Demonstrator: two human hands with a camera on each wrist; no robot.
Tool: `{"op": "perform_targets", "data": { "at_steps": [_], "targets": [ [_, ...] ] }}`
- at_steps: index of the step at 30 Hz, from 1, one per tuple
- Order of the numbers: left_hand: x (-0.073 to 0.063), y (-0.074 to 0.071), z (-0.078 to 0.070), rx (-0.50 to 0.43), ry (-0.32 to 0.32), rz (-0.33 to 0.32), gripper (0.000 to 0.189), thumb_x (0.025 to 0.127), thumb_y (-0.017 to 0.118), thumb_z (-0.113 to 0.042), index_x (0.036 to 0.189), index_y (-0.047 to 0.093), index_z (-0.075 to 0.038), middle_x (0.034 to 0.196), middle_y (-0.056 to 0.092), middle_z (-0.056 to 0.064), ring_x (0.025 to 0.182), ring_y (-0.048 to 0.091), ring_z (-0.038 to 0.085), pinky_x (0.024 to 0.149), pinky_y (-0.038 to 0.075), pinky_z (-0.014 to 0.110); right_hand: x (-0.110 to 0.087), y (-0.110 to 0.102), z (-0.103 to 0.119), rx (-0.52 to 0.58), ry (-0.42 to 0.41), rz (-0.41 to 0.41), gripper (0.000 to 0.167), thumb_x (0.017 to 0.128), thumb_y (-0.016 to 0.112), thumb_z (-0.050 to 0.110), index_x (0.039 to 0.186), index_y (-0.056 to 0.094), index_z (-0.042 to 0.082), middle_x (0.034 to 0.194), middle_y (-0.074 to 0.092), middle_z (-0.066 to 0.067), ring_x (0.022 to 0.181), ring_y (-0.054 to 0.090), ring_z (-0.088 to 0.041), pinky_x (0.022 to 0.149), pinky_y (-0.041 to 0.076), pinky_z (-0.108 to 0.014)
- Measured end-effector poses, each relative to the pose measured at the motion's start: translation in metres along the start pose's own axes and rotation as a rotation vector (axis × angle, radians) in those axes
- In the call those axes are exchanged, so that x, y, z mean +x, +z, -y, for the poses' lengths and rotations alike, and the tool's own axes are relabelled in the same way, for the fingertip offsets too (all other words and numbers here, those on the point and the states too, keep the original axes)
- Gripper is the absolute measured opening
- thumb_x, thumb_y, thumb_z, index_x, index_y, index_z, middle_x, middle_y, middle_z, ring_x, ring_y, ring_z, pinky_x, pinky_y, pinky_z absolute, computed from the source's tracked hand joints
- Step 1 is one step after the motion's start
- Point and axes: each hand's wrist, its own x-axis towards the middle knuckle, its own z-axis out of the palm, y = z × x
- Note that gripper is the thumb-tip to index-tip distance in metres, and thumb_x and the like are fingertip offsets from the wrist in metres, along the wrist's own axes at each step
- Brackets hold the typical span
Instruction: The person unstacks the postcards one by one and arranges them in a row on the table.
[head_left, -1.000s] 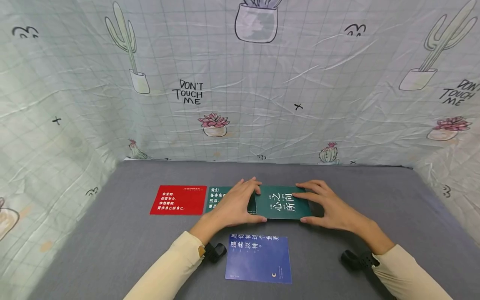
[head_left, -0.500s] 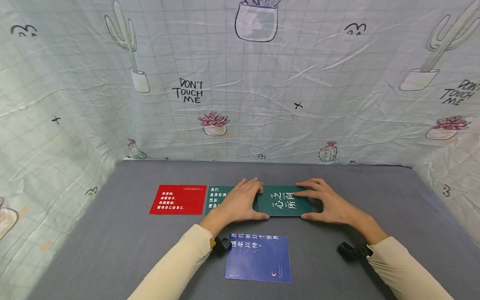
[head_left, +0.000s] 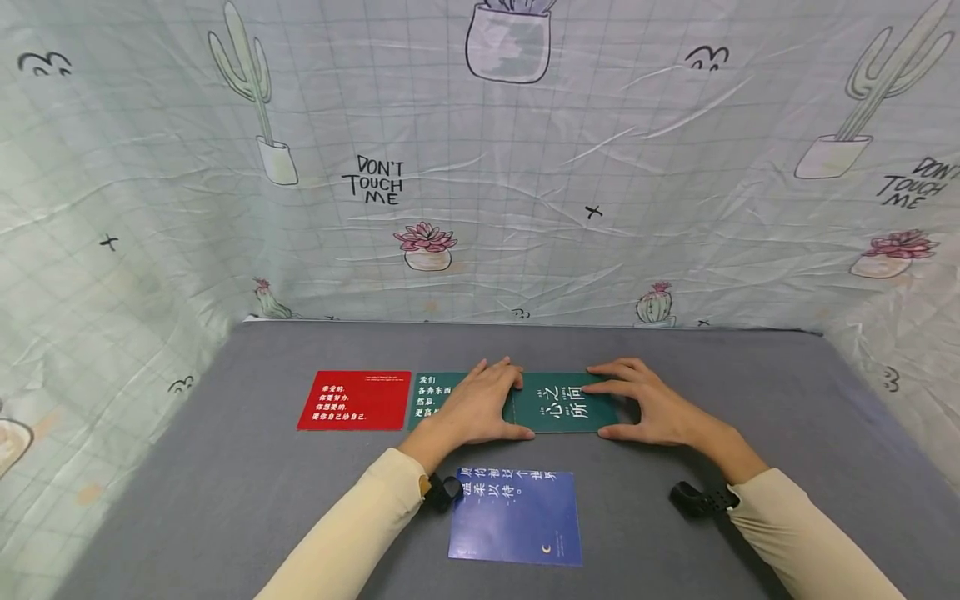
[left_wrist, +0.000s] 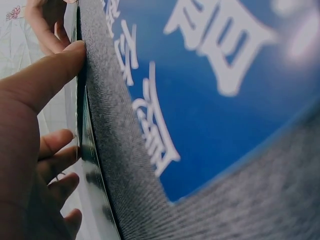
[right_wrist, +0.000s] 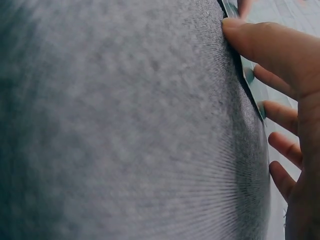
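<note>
A dark green card [head_left: 558,402] with white characters lies between my hands, level with the row of cards. My left hand [head_left: 474,404] grips its left end, thumb at the near edge and fingertips at the far edge. At the right end my right hand [head_left: 652,408] holds it the same way, with one finger on its face. Under my left hand, a second green card [head_left: 433,392] is partly covered. The left wrist view shows the left thumb [left_wrist: 67,62] against the card's edge; the right thumb [right_wrist: 250,37] touches the edge in the right wrist view.
A red card [head_left: 356,402] lies at the left end of the row. Nearer me is a blue card [head_left: 516,521] with a small moon, close to the left wrist's black strap device [head_left: 442,493]. The grey tabletop [head_left: 300,508] meets a printed cloth backdrop [head_left: 487,192].
Both hands first shifted the green card slightly away from me and to the right, and its near edge came down level with the row. Lately it has barely moved.
</note>
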Motion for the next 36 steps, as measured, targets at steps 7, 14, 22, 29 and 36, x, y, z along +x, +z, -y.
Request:
{"op": "perform_targets", "data": {
  "at_steps": [7,14,22,29,36],
  "targets": [
    [-0.0008,0.0015,0.0006,-0.004,-0.015,0.015,0.061,0.076,0.072,-0.058,0.115,0.05,-0.016,0.149,0.038,0.0,0.142,0.022,0.019,0.116,0.01,0.041,-0.001,0.001,-0.0007,0.021,0.002,0.002,0.057,0.079,0.077,0.04,0.129,0.062,0.017,0.142,0.044,-0.009,0.128,0.032,-0.032,0.093,0.033,-0.06],
    [-0.0009,0.0022,0.0011,-0.007,-0.023,0.016,0.06,0.075,0.072,-0.058,0.114,0.051,-0.017,0.149,0.038,-0.001,0.142,0.023,0.019,0.116,0.01,0.042,-0.0021,0.0018,-0.0014,0.037,0.008,-0.002,0.057,0.079,0.077,0.04,0.13,0.061,0.018,0.143,0.043,-0.009,0.129,0.03,-0.03,0.094,0.032,-0.06],
    [-0.0007,0.0019,0.0002,-0.011,-0.028,0.024,0.061,0.076,0.071,-0.058,0.117,0.052,-0.017,0.15,0.037,-0.001,0.142,0.022,0.019,0.116,0.009,0.042,-0.0032,0.0009,0.0004,0.047,0.028,0.007,0.057,0.079,0.076,0.04,0.13,0.061,0.019,0.144,0.042,-0.008,0.13,0.029,-0.03,0.094,0.031,-0.061],
    [-0.0009,0.0014,0.0006,-0.005,-0.028,0.023,0.061,0.076,0.071,-0.058,0.117,0.052,-0.017,0.15,0.037,-0.001,0.142,0.022,0.019,0.116,0.008,0.042,-0.0032,0.0018,-0.0009,0.042,0.031,0.011,0.057,0.08,0.076,0.041,0.13,0.061,0.02,0.144,0.042,-0.008,0.13,0.029,-0.03,0.094,0.031,-0.061],
    [-0.0015,0.002,0.0012,-0.013,-0.032,0.025,0.062,0.076,0.072,-0.057,0.118,0.052,-0.018,0.15,0.036,-0.001,0.143,0.02,0.019,0.116,0.008,0.043,-0.0028,0.0022,-0.0014,0.035,0.015,0.006,0.057,0.079,0.077,0.04,0.13,0.061,0.019,0.143,0.043,-0.01,0.129,0.03,-0.032,0.094,0.032,-0.062]
  ]
}}
